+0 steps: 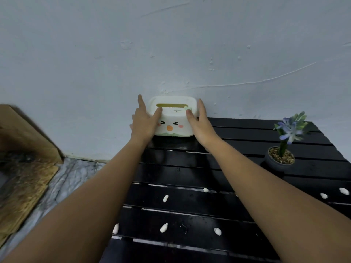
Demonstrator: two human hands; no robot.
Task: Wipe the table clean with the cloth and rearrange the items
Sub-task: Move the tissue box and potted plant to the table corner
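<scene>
A white tissue box [173, 118] with a cartoon face stands at the far left corner of the black slatted table [218, 171], against the wall. My left hand [144, 120] presses on its left side, thumb lying over the top edge. My right hand [198, 120] presses on its right side, thumb on the lid. The fingers of both hands are straight. Several small white blobs [165, 198] lie scattered on the near slats. No cloth is in view.
A small potted plant with purple flowers [284, 145] stands on the table's right side. A brown cardboard box [28, 152] sits on the grey floor to the left. The pale wall rises right behind the table.
</scene>
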